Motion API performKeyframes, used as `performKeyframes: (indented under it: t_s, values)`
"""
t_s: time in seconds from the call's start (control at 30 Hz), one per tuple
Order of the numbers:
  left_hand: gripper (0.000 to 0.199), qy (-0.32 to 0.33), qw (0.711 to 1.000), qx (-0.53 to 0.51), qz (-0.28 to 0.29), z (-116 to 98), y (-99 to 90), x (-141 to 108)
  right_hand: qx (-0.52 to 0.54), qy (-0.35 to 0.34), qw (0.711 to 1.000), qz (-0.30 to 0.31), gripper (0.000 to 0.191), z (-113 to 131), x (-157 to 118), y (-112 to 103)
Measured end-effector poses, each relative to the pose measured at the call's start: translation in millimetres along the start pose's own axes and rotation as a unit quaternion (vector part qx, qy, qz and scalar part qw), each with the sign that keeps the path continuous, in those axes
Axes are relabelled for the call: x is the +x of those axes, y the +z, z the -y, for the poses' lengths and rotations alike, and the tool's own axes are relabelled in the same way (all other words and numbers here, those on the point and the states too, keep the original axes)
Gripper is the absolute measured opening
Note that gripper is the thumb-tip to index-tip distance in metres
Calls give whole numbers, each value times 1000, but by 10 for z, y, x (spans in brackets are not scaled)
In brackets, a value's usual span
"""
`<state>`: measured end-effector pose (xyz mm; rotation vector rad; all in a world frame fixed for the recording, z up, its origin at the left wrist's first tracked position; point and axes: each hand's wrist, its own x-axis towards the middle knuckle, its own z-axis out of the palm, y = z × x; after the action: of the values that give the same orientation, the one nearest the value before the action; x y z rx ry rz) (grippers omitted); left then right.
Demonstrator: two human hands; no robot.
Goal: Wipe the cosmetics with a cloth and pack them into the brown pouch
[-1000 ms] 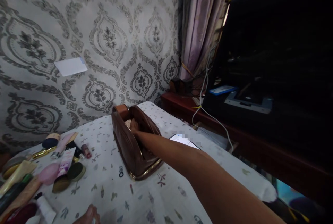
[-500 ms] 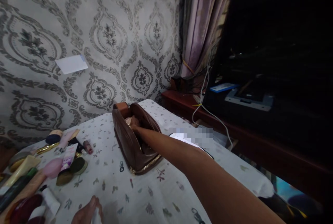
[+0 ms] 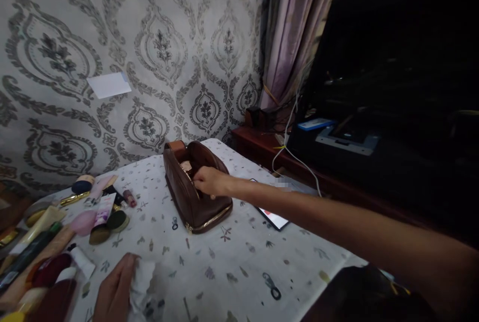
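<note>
Cosmetics (image 3: 105, 209) lie out at left; a pale item (image 3: 186, 165) sits inside the open bag (image 3: 177, 189). The right hand (image 3: 212, 181) curls its fingers there, hold unclear; the left hand (image 3: 114, 289) clamps white tissue (image 3: 142, 282).

Patterned wallpaper (image 3: 112, 37), purple curtain (image 3: 286, 37), reddish-brown desk (image 3: 254, 141)

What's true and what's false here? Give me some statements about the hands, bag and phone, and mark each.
1. The right hand is at the opening of the brown bag. True.
2. The bag is zipped shut. False: it is open.
3. The left hand holds a crumpled white piece. True.
4. The phone is inside the bag. False: it lies beside it on the patterned cloth.
</note>
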<state>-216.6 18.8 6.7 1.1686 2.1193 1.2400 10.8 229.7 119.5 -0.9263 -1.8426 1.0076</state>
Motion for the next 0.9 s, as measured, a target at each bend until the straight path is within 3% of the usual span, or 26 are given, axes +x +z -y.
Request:
performKeyframes:
  t_s: [0.07, 0.13, 0.23, 0.3, 0.37, 0.43, 0.6, 0.77, 0.9]
  values:
    - [49, 72, 995, 55, 32, 3, -18, 2, -134, -65, 986, 78, 27, 72, -332, -128]
    - [42, 188, 970, 136, 77, -24, -25, -51, -273, -159, 943, 101, 16, 106, -651, -203]
    - [38, 361, 884, 237, 180, -101, -87, -202, -340, -241, 906, 76, 22, 47, -975, -225]
    - [49, 419, 832, 276, 237, -141, -193, -315, -338, -273, 900, 46, 28, -52, -1067, -203]
    - [65, 426, 810, 301, 268, -145, -323, -424, -324, -294, 899, 12, 30, -153, -1090, -161]
    - [69, 411, 810, 316, 275, -110, -426, -519, -308, -309, 900, -22, 27, -213, -1087, -103]
    - [35, 391, 842, 331, 170, 25, -407, -595, -256, -361, 895, -57, 23, -131, -1156, 122]
    - [31, 372, 846, 369, 97, 26, -303, -420, -154, -370, 914, 67, 23, -24, -1286, 546]
    - [29, 320, 873, 362, 68, 33, -332, -288, -69, -269, 944, 179, 23, -10, -1282, 1001]
